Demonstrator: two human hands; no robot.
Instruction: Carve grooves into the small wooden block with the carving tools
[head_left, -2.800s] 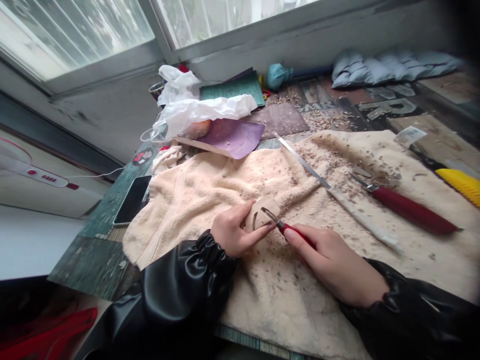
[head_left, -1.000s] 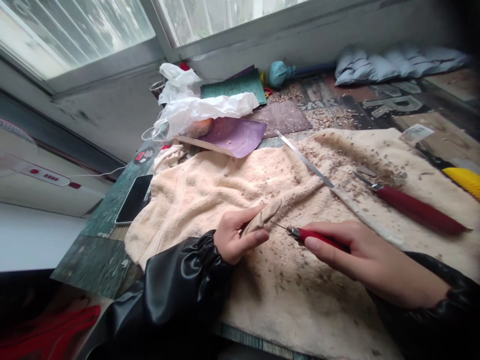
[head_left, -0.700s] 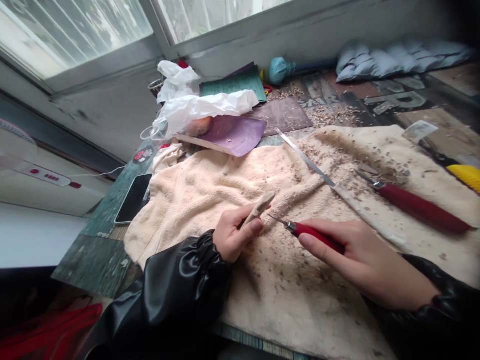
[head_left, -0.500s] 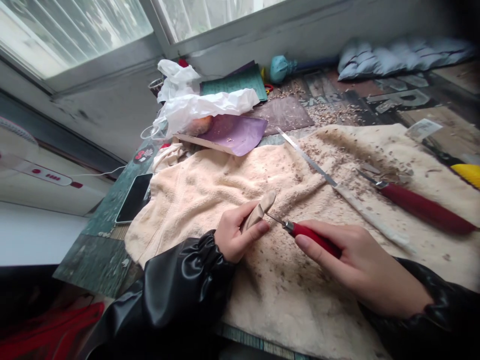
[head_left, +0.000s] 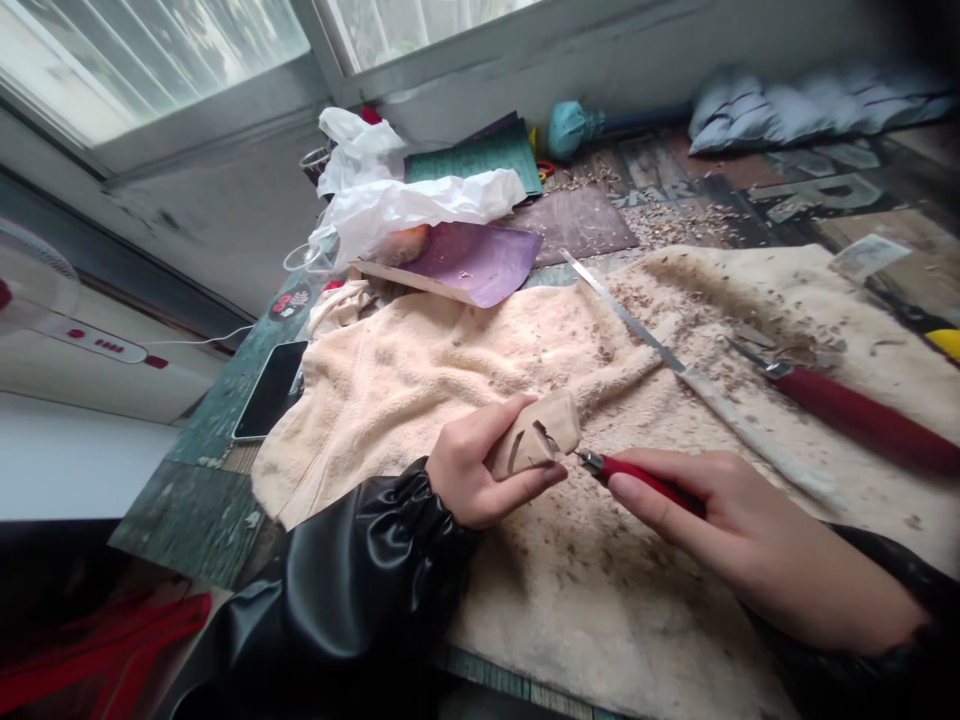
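Observation:
My left hand [head_left: 476, 460] is closed around a small pale wooden block [head_left: 561, 415] with dark cut grooves and a notch in its face. My right hand [head_left: 720, 520] grips a carving tool by its red handle [head_left: 651, 482], thumb and fingers wrapped along it. The tool's metal collar is close to the block's right edge; whether its tip touches the wood I cannot tell. Both hands are above a cream towel [head_left: 420, 370] strewn with wood shavings. A second red-handled carving knife [head_left: 862, 415] and a long flat blade with a wrapped pale grip [head_left: 750, 440] lie right of my hands.
A phone [head_left: 271, 390] rests at the towel's left edge. Behind the towel are a purple sheet [head_left: 480, 262], white plastic bag [head_left: 427, 205], green mat [head_left: 480, 160] and brown sheet [head_left: 577, 222]. A blue-wrapped object [head_left: 566, 130] and grey cushion [head_left: 787, 115] sit along the wall.
The wooden block has turned in my left hand, so its broad grooved face now shows. My right hand and the carving tool have shifted slightly right.

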